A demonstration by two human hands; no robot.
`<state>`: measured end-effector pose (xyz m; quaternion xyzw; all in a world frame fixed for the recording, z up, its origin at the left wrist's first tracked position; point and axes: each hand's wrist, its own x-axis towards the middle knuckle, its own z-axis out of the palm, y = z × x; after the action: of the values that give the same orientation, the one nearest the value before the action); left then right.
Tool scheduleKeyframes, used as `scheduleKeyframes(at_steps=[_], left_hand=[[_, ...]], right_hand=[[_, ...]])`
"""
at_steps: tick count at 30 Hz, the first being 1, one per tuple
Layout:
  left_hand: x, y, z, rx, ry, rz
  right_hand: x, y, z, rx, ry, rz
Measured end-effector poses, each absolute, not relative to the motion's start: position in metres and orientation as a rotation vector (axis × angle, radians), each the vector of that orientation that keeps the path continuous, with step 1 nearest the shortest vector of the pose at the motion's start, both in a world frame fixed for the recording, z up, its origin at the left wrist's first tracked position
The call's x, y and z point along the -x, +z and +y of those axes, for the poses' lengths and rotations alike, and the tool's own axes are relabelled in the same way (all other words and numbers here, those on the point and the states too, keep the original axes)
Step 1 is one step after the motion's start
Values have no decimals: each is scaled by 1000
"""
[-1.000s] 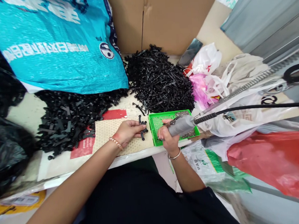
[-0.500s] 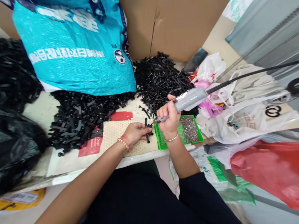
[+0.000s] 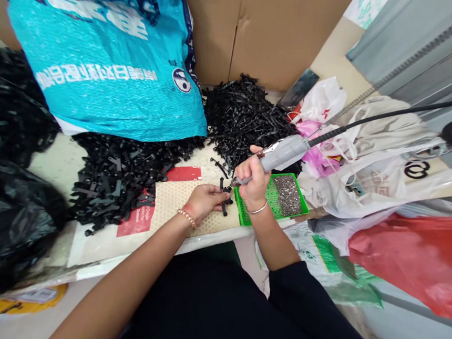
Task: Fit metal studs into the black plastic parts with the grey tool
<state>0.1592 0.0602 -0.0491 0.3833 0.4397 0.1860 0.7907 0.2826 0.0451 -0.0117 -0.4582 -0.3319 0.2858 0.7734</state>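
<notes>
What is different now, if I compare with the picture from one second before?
The right hand moved the grey cylindrical power tool leftward and higher in the view, relative to the green perforated plastic tray; the tool's tip is now close to the small black plastic pieces. Nothing was let go: the left hand still holds these pieces over the beige patterned mat.

The pale counter (image 3: 57,166) carries a tan honeycomb-patterned mat (image 3: 169,201), a heap of flat black parts (image 3: 109,187) left of it, a green perforated plastic tray (image 3: 271,200) right, and a heap of slim black parts (image 3: 251,122) behind.
</notes>
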Motion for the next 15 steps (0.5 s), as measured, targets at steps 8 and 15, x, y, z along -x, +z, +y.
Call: scheduleKeyframes(at_steps=[8, 15], left_hand=[[-159, -50, 60, -832, 408, 934], [-160, -47, 60, -835, 412, 941]], right_hand=[[-282, -16, 45, 1004, 612, -741], [-283, -20, 45, 1031, 608, -762]])
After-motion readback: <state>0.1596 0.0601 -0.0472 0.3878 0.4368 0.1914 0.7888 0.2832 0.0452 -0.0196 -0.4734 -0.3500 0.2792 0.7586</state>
